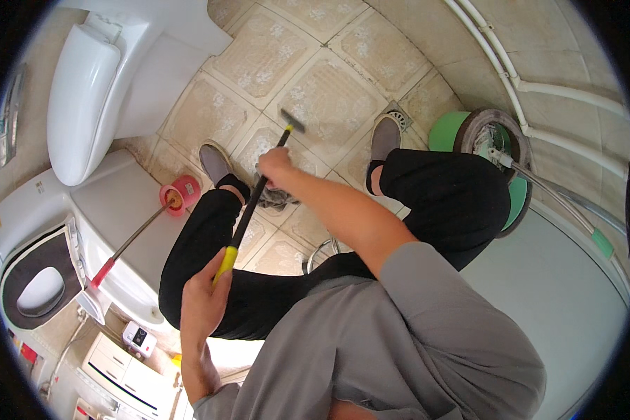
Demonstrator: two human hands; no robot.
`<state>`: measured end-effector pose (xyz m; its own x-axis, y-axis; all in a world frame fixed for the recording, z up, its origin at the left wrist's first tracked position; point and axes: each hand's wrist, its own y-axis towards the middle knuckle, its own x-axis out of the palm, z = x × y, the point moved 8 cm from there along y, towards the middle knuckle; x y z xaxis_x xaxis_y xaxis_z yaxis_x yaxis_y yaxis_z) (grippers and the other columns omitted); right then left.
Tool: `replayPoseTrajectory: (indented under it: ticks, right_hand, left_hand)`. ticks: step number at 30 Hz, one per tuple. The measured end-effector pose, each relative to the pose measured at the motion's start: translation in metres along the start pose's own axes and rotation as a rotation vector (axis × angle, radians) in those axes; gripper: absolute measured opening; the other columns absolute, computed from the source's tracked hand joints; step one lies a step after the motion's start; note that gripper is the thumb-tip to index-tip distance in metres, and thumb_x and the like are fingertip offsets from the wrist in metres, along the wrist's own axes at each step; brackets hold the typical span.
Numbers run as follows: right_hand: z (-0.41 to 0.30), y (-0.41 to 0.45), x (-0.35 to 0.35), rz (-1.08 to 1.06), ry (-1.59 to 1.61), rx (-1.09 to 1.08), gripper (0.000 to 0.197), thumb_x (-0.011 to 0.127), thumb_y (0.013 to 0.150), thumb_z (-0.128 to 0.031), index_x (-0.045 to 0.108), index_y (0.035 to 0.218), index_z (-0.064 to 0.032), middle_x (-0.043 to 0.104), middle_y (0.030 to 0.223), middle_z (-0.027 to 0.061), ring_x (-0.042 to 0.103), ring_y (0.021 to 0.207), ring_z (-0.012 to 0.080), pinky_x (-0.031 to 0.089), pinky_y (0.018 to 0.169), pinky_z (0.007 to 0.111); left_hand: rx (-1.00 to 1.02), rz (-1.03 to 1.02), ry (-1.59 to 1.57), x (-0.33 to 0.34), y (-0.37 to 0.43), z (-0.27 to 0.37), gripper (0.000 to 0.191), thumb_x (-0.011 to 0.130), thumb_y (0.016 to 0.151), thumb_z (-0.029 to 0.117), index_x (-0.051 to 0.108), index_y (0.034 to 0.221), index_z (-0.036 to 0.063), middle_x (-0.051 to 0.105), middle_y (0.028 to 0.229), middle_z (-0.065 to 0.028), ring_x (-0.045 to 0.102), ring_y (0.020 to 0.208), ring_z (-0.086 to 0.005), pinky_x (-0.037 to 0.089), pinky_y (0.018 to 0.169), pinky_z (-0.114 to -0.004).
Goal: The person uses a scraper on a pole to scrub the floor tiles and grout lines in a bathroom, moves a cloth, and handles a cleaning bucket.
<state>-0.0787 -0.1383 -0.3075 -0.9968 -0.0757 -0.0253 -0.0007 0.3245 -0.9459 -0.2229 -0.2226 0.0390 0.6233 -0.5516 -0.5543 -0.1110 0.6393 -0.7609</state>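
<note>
Both my hands hold one long floor scrub brush with a black handle [251,210]. My left hand [202,302] is wrapped around the yellow grip [226,264] at its upper end, above my left thigh. Farther down, my right hand [275,167] grips the black shaft near the head. The narrow dark brush head [292,121], joined by a yellow collar, is at the beige patterned floor tiles [328,89]; whether it presses on them I cannot tell. Behind the shaft, a crumpled grey cloth [277,199] lies on the floor between my feet, partly hidden.
Left of me stands a toilet with a dark seat cover [13,289], and a red-handled toilet brush [103,272] in a pink holder [189,188]. A mop [504,157] rests in a green bucket [443,131] at right. A floor drain [399,117] lies by my right shoe.
</note>
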Motion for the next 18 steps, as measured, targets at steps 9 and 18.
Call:
replayPoseTrajectory:
  ticks: [9,18]
  right_hand:
    - [0.011,0.116,-0.011,-0.009,0.403,0.12,0.027,0.067,0.089,-0.017,0.061,0.11,-0.0001,0.07,0.082,0.0202,0.071,0.071,0.0326,0.053,0.072,0.05]
    - [-0.024,-0.021,0.012,0.103,0.083,0.123,0.029,0.056,0.094,-0.015,0.047,0.114,0.0048,0.065,0.101,0.0267,0.067,0.076,0.0351,0.051,0.048,0.053]
  left_hand:
    - [0.007,-0.062,0.044,-0.002,0.033,0.034,0.04,0.06,0.098,0.018,0.063,0.136,0.0027,0.067,0.084,-0.0208,0.066,0.072,-0.0188,0.051,0.073,-0.031]
    - [-0.033,0.006,0.067,-0.022,0.011,0.002,0.039,0.061,0.098,0.015,0.065,0.135,0.0037,0.069,0.084,-0.0183,0.066,0.073,-0.0164,0.052,0.072,-0.03]
